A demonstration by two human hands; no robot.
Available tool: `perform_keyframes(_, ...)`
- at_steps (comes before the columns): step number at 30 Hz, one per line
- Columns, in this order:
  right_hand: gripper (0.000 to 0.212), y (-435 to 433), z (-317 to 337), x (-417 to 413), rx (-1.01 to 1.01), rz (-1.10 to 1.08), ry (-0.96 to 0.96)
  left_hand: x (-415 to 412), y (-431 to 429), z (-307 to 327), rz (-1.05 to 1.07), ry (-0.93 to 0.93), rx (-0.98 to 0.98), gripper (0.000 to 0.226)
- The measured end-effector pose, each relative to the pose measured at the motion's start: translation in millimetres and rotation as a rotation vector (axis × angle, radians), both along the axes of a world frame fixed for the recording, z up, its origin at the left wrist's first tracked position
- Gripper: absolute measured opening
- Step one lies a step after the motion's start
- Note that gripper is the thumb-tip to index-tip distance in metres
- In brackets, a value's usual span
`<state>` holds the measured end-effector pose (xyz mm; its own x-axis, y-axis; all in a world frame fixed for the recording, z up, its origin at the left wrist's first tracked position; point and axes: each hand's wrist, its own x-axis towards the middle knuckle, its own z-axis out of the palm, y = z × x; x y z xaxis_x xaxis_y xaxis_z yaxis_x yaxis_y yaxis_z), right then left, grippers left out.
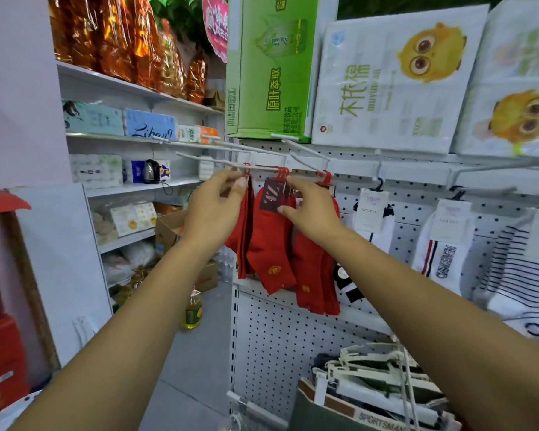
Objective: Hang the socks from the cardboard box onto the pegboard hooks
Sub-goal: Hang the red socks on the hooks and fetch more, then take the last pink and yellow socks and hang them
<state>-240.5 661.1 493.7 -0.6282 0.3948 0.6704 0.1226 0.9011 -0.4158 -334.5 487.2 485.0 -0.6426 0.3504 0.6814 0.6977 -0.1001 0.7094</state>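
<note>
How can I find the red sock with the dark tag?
Look under the big green carton on the top shelf, where red socks hang from a white hook. The right hand holds the middle red sock; it is the only one showing a dark maroon tag, and the socks further right are white.

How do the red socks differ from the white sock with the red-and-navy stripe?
The red socks hang on red hangers, the white sock on a black one. The red socks are bunched several deep and handled; the white sock is untouched. Both hang from pegboard hooks.
</note>
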Motion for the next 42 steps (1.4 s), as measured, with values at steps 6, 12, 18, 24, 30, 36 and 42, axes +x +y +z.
perform_keyframes(6,0.06,-32.9,-24.0,73.9,0.046,0.085,-0.157,58.0,-53.5,-41.9,0.052,0.116,-0.226,0.053)
perform_keyframes(12,0.072,-77.0,-66.7,168.8,-0.012,0.231,-0.263,139.5,-119.4,-98.1,0.207,0.068,-0.331,0.054)
perform_keyframes(18,0.066,-128.2,-155.4,244.0,-0.247,0.351,-0.367,233.8,-170.7,-214.4,0.231,-0.243,-0.364,0.05)
perform_keyframes(24,0.053,-188.4,-267.8,292.3,-0.434,0.392,-0.56,326.0,-244.0,-309.8,0.323,-0.473,-0.522,0.049)
perform_keyframes(30,0.041,-252.4,-366.1,328.0,-0.577,0.428,-0.745,374.2,-329.4,-364.8,0.427,-0.584,-0.748,0.053)
perform_keyframes(36,0.041,-311.2,-418.3,332.3,-0.555,0.45,-0.905,375.6,-407.9,-416.8,0.503,-0.757,-0.805,0.043)
perform_keyframes(42,0.042,-378.5,-457.4,282.5,-0.6,0.421,-0.962,339.9,-486.8,-452.7,0.512,-0.953,-0.897,0.062)
